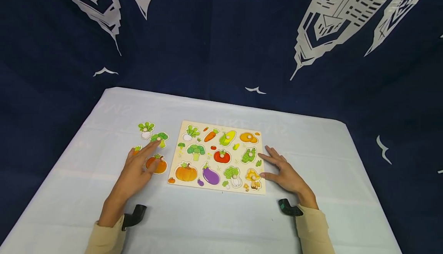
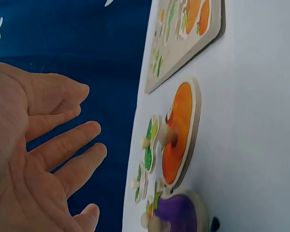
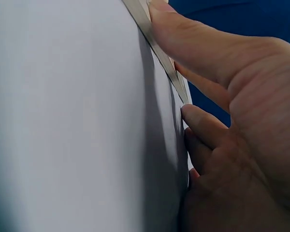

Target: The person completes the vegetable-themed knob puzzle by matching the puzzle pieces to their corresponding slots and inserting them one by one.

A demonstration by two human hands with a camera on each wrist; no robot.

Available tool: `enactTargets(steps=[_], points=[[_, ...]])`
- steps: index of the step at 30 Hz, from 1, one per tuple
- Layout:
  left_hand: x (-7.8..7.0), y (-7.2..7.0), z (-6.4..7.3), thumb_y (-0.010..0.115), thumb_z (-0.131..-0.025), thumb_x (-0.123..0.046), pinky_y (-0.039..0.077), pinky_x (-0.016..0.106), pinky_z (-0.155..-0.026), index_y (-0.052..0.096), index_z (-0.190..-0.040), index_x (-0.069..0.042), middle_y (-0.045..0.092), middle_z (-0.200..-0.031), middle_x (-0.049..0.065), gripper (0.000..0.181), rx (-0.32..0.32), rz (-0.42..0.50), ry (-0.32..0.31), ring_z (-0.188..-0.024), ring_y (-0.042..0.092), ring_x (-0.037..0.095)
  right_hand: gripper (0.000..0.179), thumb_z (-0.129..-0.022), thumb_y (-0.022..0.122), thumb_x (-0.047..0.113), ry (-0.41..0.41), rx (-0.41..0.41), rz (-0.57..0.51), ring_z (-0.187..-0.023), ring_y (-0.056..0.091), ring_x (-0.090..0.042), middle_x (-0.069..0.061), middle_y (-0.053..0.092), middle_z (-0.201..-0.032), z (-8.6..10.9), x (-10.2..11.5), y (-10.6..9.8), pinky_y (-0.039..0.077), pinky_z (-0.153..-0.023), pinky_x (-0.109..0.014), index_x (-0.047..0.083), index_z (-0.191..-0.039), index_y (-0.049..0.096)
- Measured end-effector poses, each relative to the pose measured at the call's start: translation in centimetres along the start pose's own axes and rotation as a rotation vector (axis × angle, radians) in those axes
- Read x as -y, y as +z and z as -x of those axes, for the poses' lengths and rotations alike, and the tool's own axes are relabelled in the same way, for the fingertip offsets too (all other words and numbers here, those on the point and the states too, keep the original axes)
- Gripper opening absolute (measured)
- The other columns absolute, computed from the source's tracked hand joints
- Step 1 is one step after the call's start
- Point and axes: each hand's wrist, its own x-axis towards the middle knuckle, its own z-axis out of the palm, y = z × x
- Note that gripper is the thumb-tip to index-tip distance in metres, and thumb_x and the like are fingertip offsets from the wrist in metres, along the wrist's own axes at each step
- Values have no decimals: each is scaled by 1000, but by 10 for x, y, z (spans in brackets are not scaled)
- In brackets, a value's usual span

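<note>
My left hand [image 1: 133, 171] hovers with fingers spread over several loose knobbed puzzle pieces, holding none. Beside its thumb lies a pumpkin piece [image 1: 160, 166]. Past its fingertips are a broccoli piece [image 1: 163, 138] and a white turnip piece [image 1: 146, 128]. An orange piece [image 1: 137, 148] shows partly behind the hand. An eggplant piece [image 2: 179, 215], hidden in the head view, appears in the left wrist view. At the right edge of the wooden vegetable puzzle board [image 1: 204, 160], my right hand [image 1: 287, 175] rests with extended fingers, thumb touching the edge.
Knobbed pieces such as the tomato [image 1: 222, 156], corn [image 1: 227, 138] and mushroom [image 1: 253, 177] sit in the board. A white cloth [image 1: 221, 223] covers the table. Behind it hangs a dark blue curtain [image 1: 207, 54]. Black wrist devices [image 1: 135, 216] are worn on both arms.
</note>
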Motion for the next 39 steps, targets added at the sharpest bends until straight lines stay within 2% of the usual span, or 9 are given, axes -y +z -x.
enactTargets(steps=[6,12,15,19,24,28,31,36,39], points=[[5,-9,4,67,-94,-7,12,68,-117,46,-148,-1,47,-150,26,57,-20,-11,-36,-141,39,48,71,-84,80,31,-18,-16,7,-154,8,-43,-16,21,-166,-1,0,2,5,-119,-66,14,-147,52],[16,-17,4,73,-90,-7,34,61,-113,52,-144,-5,50,-148,23,58,48,-11,-74,-140,41,46,71,-84,81,30,-26,-29,0,-154,9,-45,-18,23,-166,1,0,1,5,-118,-67,13,-146,53],[25,-22,0,74,-88,-4,38,60,-110,59,-137,-7,56,-142,20,52,105,-13,-35,-136,46,43,71,-84,80,30,-25,-26,4,-153,9,-45,-19,22,-166,2,-1,1,6,-118,-68,13,-147,52],[37,-27,-9,75,-86,0,47,54,-103,69,-123,-9,67,-126,12,39,153,-43,85,-120,59,35,71,-83,81,29,-16,-28,-4,-154,9,-44,-18,22,-166,2,0,1,5,-119,-67,14,-146,53],[44,-32,-21,75,-85,2,51,39,-93,74,-111,-13,73,-110,1,30,227,-69,208,-103,64,23,72,-83,81,31,10,-24,-15,-154,7,-43,-16,21,-166,1,2,1,3,-120,-66,16,-147,52],[47,-32,-28,73,-87,-3,49,37,-96,75,-109,-17,74,-110,-3,26,316,-46,217,-104,65,22,73,-83,81,34,21,-16,-5,-155,7,-42,-15,20,-167,1,3,2,4,-120,-65,17,-147,52],[49,-31,-30,73,-87,-2,49,36,-97,75,-108,-18,74,-109,-3,26,347,-18,234,-106,65,22,73,-83,81,33,25,-18,-9,-155,7,-41,-15,21,-167,0,3,2,3,-120,-65,17,-147,52],[52,-27,-31,75,-85,0,47,38,-95,75,-102,-18,74,-105,-3,24,331,-5,302,-103,65,20,73,-82,82,34,25,-18,-12,-155,7,-41,-15,21,-167,1,3,2,4,-120,-65,17,-147,52],[52,-26,-31,76,-83,0,43,43,-94,75,-99,-19,74,-103,-4,25,324,-7,311,-102,65,19,74,-82,82,35,34,-15,-13,-156,7,-38,-13,20,-167,1,3,2,3,-121,-64,18,-147,52]])
